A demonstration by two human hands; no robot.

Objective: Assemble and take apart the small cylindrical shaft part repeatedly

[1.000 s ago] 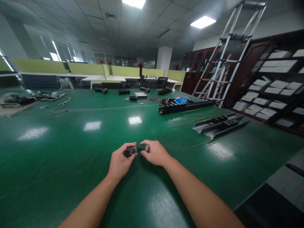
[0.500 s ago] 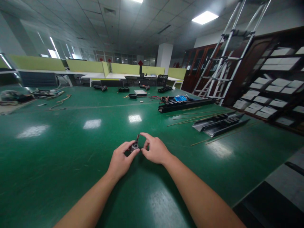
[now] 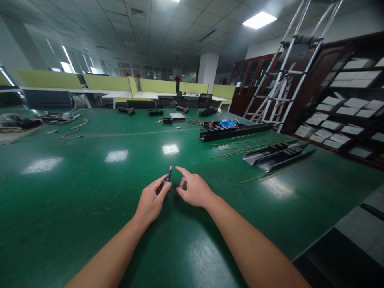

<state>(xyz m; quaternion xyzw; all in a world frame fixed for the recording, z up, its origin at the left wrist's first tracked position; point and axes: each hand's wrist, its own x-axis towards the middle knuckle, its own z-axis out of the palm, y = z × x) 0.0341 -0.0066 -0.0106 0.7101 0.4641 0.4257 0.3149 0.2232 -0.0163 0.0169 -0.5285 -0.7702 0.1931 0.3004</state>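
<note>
My left hand (image 3: 152, 200) pinches a small dark metal part (image 3: 168, 178) between thumb and fingers. The part has a wider round base and a thin stepped shaft with a pale tip that points up. Fingers cover much of the base, so its exact kind cannot be made out. To the right, my right hand (image 3: 195, 189) holds nothing. Its index finger stretches toward the shaft tip with a small gap between them, and its thumb stands apart from that finger. Both hands are over the shiny green tabletop (image 3: 90, 192).
Black metal channels (image 3: 273, 156) and thin rods (image 3: 234, 153) lie at the right. Behind them, a longer black channel (image 3: 237, 131) has a blue packet (image 3: 228, 124) in it. A white box (image 3: 177, 117) and a power tool (image 3: 126, 111) sit farther back. A ladder (image 3: 282, 80) stands beyond the table.
My left hand has shifted slightly left with the metal part, which has tilted or turned a little. My right hand stays almost in place, so the gap between the hands has widened.
</note>
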